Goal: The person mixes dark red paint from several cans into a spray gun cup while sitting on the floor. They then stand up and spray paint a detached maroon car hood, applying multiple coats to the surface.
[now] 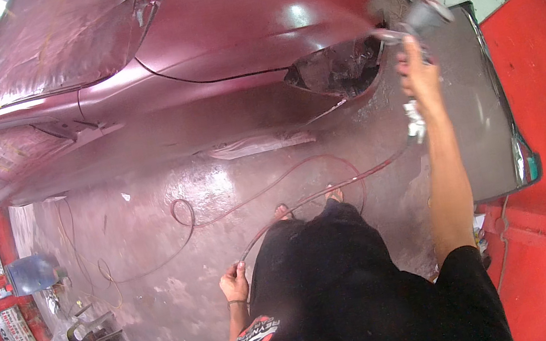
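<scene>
Right hand (418, 74) raised, fingers clenched around the spray gun (417, 20) grip; gun sits above the fingers, near the maroon car (197, 60) headlight opening (342, 66). Left hand (235, 283) low, fingers pinching the air hose (307, 199), which trails across the floor (158, 262).
</scene>
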`<state>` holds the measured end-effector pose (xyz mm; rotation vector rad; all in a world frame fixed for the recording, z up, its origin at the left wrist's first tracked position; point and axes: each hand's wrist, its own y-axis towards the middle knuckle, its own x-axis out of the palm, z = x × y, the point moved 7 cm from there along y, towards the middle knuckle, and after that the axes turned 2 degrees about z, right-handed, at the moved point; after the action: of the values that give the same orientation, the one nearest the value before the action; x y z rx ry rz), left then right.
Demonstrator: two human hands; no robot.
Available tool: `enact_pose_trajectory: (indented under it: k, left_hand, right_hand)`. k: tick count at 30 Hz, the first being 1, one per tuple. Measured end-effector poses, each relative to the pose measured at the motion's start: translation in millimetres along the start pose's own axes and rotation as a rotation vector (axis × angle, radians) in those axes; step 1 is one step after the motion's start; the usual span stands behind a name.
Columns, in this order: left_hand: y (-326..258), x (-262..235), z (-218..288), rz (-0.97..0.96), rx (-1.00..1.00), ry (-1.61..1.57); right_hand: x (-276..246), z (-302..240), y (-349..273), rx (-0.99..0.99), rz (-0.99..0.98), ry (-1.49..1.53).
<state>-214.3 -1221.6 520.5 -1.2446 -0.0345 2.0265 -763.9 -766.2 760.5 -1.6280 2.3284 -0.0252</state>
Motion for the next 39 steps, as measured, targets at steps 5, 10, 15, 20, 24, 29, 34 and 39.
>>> enact_pose_trajectory:
  k: [5, 10, 15, 20, 24, 29, 34, 39]
  left_hand:
    - [-7, -15, 118, -0.202, 0.133, 0.017]
    - [21, -17, 85, -0.339, 0.177, 0.003]
    - [69, -61, -19, -0.309, 0.09, -0.061]
    - [92, -120, -170, -0.345, 0.026, -0.1]
    - [99, -179, -282, -0.37, -0.104, -0.114]
    - [140, -332, -319, -0.215, -0.071, -0.003]
    - [164, -425, -295, -0.029, -0.081, 0.116]
    - [160, -360, -330, 0.049, 0.048, 0.196]
  right_hand:
    - [-141, 41, 81, -0.009, 0.425, -0.029]
    - [-163, 34, 22, -0.03, 0.481, -0.058]
    - [-77, 0, -105, -0.01, 0.368, 0.036]
    - [46, -29, -217, -0.008, 0.24, 0.074]
    - [169, -67, -294, -0.032, 0.042, 0.073]
    - [303, -109, -377, -0.117, -0.267, 0.206]
    - [373, -128, -459, -0.242, -0.524, 0.285]
    - [348, -77, -447, -0.22, -0.36, 0.21]
